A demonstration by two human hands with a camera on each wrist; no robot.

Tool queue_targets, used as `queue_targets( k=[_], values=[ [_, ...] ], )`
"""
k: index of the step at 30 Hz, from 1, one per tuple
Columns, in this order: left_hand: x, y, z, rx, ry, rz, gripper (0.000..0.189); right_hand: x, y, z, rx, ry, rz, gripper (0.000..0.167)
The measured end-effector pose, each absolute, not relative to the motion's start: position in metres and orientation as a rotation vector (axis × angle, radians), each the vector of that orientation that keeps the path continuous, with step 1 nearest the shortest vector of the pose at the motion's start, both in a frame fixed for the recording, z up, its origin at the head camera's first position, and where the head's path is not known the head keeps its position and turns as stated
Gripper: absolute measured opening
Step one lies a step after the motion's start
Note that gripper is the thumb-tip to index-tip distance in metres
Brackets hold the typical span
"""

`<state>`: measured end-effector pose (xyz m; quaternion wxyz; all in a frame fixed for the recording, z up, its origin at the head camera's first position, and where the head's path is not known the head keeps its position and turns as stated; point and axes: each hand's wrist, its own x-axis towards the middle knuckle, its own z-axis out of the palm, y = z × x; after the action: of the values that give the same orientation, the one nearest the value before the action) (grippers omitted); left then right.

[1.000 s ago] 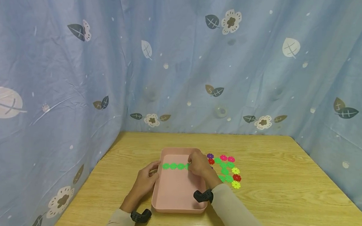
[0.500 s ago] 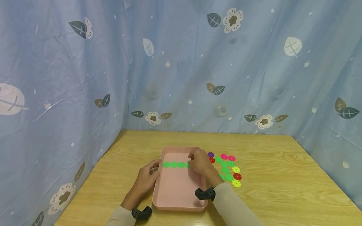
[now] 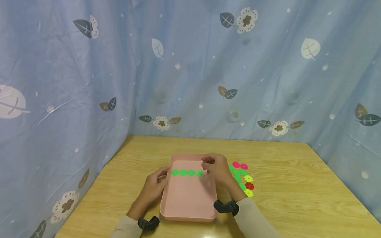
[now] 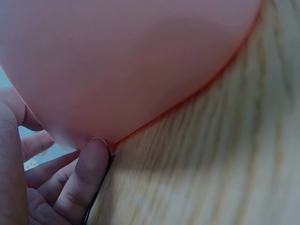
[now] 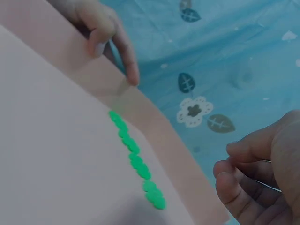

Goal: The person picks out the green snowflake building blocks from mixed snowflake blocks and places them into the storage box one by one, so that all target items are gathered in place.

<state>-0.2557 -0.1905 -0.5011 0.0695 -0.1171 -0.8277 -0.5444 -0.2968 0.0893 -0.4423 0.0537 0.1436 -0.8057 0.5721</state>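
Note:
A row of several green snowflake discs lies across the upper part of a pink tray. My left hand rests at the tray's left side, fingertips on the rim. In the left wrist view the thumb touches the outer wall low down. Over the tray's upper right edge hovers my right hand, just right of the last green disc. The right wrist view shows its fingers loosely bent, thumb and index tips close together, with no disc visible between them.
Right of the tray, loose snowflake discs in green, pink, yellow and red lie on the wooden table; the right arm covers some of them. A blue patterned curtain stands behind and along both sides.
My right hand has drawn back to the right and lifted off the row, uncovering the rightmost green disc. It now covers the purple disc outside the tray. The left hand stays put.

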Motion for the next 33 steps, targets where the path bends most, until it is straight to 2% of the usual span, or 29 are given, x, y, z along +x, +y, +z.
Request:
queue_targets(
  k=[13, 33],
  values=[
    [-0.258, -0.192, -0.496, -0.336, -2.482, -1.628, 0.048, -0.289, 0.11, -0.428, 0.392, -2.342, 1.672, 0.013],
    [-0.255, -0.192, -0.503, -0.345, -2.5, -1.616, 0.048, -0.291, 0.149, -0.437, 0.189, -2.362, 1.642, 0.013]
  ],
)
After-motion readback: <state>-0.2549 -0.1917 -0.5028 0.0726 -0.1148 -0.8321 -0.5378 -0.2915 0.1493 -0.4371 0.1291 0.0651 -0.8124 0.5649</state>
